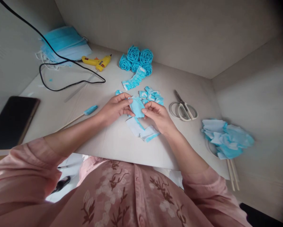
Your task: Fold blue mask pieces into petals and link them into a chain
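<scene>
Between both hands, above the middle of the table, is a small light-blue piece of mask fabric [137,107]. My left hand [119,105] pinches its upper left edge between thumb and fingers. At its lower right edge, my right hand [157,115] grips it the same way. Cut white-and-blue fabric scraps [142,129] lie on the table just below the hands. Behind the hands sit several folded blue pieces [153,94] in a small pile. A folded blue strip [135,79] leans toward a cluster of blue rolled fabric roses [139,56].
White-handled scissors [185,108] lie to the right. A yellow glue gun [97,62] with a looping black cord and stacked face masks [63,41] are back left. A blue-tipped stick [90,109] and dark phone [12,121] lie left. Crumpled fabric [226,137] and wooden sticks [232,175] are right.
</scene>
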Tool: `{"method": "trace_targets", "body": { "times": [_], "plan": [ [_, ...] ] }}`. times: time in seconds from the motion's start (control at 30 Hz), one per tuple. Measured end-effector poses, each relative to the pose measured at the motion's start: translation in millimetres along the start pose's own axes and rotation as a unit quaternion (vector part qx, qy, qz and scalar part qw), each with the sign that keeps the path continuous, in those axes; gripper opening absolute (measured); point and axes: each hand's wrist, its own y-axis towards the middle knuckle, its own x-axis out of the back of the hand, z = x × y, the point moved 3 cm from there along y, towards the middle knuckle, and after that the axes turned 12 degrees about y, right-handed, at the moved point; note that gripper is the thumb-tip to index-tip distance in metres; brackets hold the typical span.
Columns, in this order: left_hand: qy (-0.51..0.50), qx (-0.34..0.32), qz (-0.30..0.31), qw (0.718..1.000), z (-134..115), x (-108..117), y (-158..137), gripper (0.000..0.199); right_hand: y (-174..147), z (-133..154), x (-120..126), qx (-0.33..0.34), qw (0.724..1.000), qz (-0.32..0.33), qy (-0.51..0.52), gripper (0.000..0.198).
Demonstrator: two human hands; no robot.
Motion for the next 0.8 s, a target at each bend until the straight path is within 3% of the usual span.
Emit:
{"method": "trace_targets", "body": {
  "times": [0.27, 0.47, 0.67, 0.8],
  "plan": [
    [-0.007, -0.026, 0.006, 1.0, -3.0, -1.1, -0.5, 0.029, 3.5, -5.1, 3.2, -0.007, 0.995, -0.003, 0.099, 0.033],
    [0.011, -0.034, 0.007, 0.999, -4.6, -1.5, -0.9, 0.031, 5.1, -6.1, 7.0, -0.021, 0.996, -0.004, 0.085, 0.046],
    [0.074, -0.019, 0.044, 0.996, -3.4, -7.1, -5.1, 0.038, -1.0, -5.3, -6.0, -0.062, 0.991, 0.088, 0.084, 0.045],
    [0.104, -0.018, 0.041, 0.994, -2.9, -7.6, -6.7, 0.041, -0.9, -7.8, -5.6, -0.02, 0.997, 0.025, 0.077, 0.033]
  ]
}}
